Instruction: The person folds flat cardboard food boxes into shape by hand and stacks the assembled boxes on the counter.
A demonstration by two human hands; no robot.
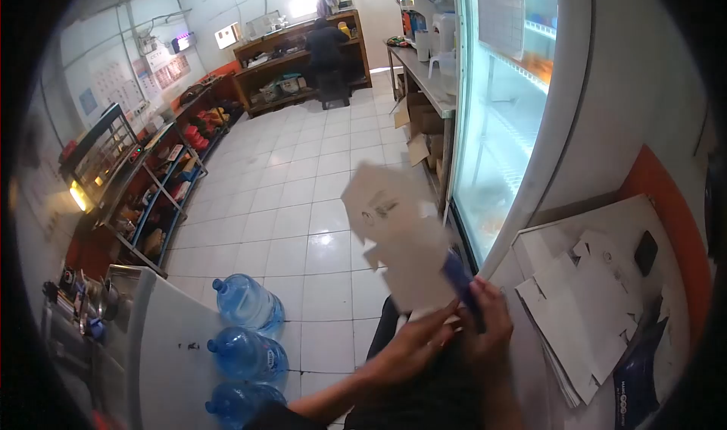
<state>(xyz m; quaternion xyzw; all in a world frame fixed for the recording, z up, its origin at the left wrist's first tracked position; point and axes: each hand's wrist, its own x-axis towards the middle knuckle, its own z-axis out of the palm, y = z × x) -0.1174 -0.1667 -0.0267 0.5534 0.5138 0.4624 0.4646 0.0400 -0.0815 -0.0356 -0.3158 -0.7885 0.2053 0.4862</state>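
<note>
A flat grey-brown cardboard box blank (394,229) with cut tabs and a dark marking is held up in front of me, slightly blurred. My left hand (424,337) is closed on its lower edge. At the lower right, the fingers of my right hand (488,320) close around a dark blue printed flap (460,282) that appears to belong to the same blank. More cardboard blanks (579,305) lie stacked on the white table (541,233) beside my right arm. Near the stack's lower end is a dark blue printed piece of cardboard (636,388).
A small black object (645,253) rests on the table. Large blue water bottles (250,305) stand on the tiled floor at left, beside a white appliance (182,339). A lit glass-door fridge (503,104) is ahead right. At the back a person (327,55) sits by wooden shelves (250,96).
</note>
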